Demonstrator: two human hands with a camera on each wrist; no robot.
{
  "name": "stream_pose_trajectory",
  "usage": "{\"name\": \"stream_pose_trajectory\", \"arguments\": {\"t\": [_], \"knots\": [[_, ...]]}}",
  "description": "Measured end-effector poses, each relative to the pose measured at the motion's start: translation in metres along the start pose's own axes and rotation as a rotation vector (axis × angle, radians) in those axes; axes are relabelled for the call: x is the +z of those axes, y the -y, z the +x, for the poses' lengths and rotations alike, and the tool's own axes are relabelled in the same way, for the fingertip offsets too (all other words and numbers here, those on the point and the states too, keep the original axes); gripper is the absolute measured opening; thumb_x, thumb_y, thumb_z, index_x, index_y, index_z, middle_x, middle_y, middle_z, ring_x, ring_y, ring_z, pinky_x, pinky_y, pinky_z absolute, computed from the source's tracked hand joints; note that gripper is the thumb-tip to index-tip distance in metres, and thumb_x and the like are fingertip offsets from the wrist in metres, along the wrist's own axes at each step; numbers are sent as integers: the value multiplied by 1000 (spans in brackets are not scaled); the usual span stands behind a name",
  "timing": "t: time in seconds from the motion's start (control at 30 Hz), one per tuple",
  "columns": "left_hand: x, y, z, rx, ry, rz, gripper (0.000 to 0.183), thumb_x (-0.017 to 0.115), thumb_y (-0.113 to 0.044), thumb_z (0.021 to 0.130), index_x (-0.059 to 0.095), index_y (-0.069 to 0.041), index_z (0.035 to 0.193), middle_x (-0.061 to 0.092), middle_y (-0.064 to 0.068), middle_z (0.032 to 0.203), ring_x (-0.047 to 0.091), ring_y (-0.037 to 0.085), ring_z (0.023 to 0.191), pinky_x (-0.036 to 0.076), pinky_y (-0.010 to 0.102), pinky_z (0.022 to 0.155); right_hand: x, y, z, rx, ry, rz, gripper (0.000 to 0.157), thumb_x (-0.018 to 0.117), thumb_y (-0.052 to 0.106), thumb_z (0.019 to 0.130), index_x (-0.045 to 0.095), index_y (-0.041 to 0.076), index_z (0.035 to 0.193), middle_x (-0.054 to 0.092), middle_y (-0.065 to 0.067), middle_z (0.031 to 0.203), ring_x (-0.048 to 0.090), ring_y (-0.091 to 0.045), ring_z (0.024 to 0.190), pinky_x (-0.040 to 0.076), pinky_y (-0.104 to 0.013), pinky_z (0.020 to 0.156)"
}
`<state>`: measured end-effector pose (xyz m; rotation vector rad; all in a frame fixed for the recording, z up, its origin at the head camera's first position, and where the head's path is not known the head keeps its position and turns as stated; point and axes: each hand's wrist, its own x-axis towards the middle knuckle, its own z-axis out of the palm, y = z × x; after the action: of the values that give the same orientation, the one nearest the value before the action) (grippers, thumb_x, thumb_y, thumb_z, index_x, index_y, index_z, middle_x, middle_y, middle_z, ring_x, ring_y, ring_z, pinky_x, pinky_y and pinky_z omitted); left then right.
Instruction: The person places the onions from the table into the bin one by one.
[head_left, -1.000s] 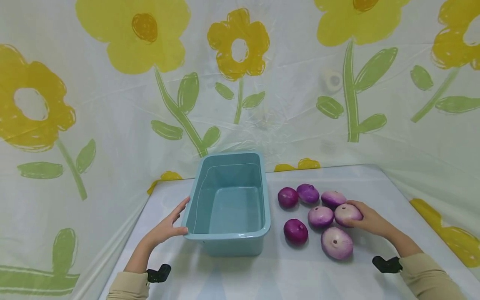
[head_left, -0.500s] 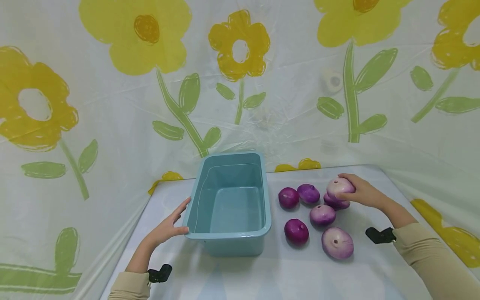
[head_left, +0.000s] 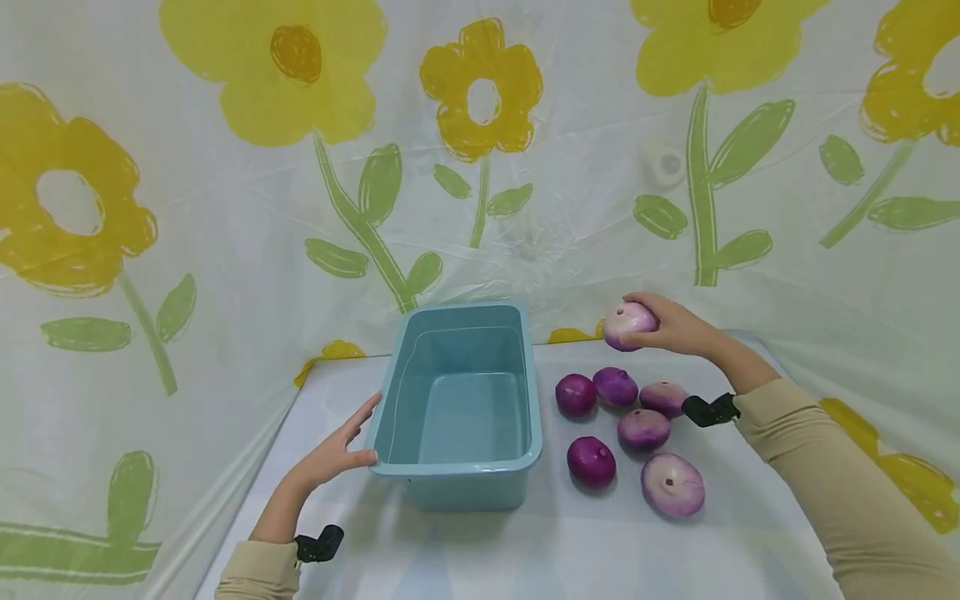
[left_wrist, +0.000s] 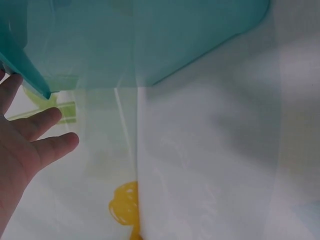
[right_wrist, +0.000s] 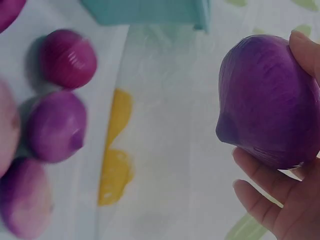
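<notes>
In the head view my right hand [head_left: 678, 326] grips a pale purple onion [head_left: 628, 325], raised above the table's back edge. From the right wrist this onion [right_wrist: 270, 102] shows its dark purple side and pointed tip, with thumb and fingers around it. My left hand [head_left: 330, 457] rests at the left rim of a blue-green plastic tub [head_left: 475, 472], fingers spread and fairly straight. In the left wrist view, two fingers of the left hand [left_wrist: 22, 145] extend below the tub's rim [left_wrist: 30, 75]. Inside the tub only its bare floor and walls show.
Right of the tub lie several onions: deep purple ones [head_left: 576, 396] and paler ones, such as a large onion [head_left: 672, 485] nearest the front. They rest on a white-covered table [head_left: 570, 550]. Behind hangs a flower-printed sheet [head_left: 570, 208].
My right hand has lifted the pale onion from the group, over the others, moving up, back and left. The onions beside it shifted slightly. The left hand has stayed at the tub's rim.
</notes>
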<state>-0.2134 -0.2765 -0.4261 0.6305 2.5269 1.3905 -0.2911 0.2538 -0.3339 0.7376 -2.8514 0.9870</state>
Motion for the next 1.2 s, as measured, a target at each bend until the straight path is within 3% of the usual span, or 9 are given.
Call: {"name": "stream_pose_trajectory", "arguments": {"t": [0.2, 0.5, 0.93, 1.2], "knots": [[2, 0, 0, -10, -7, -4, 89, 65, -24, 78, 10, -10, 148, 6, 20, 152, 6, 48, 135, 10, 70, 101, 3, 28, 27, -23, 41, 27, 70, 66, 24, 83, 32, -2, 137, 41, -23, 133, 43, -37, 117, 39, -53, 96], [3, 1, 0, -17, -9, -2, 90, 65, -27, 79, 9, -12, 148, 5, 19, 153, 6, 47, 136, 12, 68, 102, 24, 62, 59, -62, 57, 111, 70, 65, 25, 83, 31, 0, 139, 40, -20, 135, 44, -35, 116, 42, -50, 95], [5, 2, -1, -8, -3, 13, 89, 64, -29, 79, 10, -12, 148, 5, 21, 152, 7, 48, 135, 13, 69, 101, 75, 105, 84, -104, 133, 192, 72, 64, 34, 82, 31, 7, 140, 40, -12, 138, 42, -29, 122, 42, -46, 97], [4, 3, 0, -10, -8, 18, 88, 63, -27, 80, 10, -12, 148, 5, 20, 152, 9, 48, 135, 15, 69, 101, 94, 128, 92, -143, 168, 145, 70, 63, 35, 82, 34, 11, 140, 43, -10, 137, 43, -28, 123, 43, -44, 97]]}}
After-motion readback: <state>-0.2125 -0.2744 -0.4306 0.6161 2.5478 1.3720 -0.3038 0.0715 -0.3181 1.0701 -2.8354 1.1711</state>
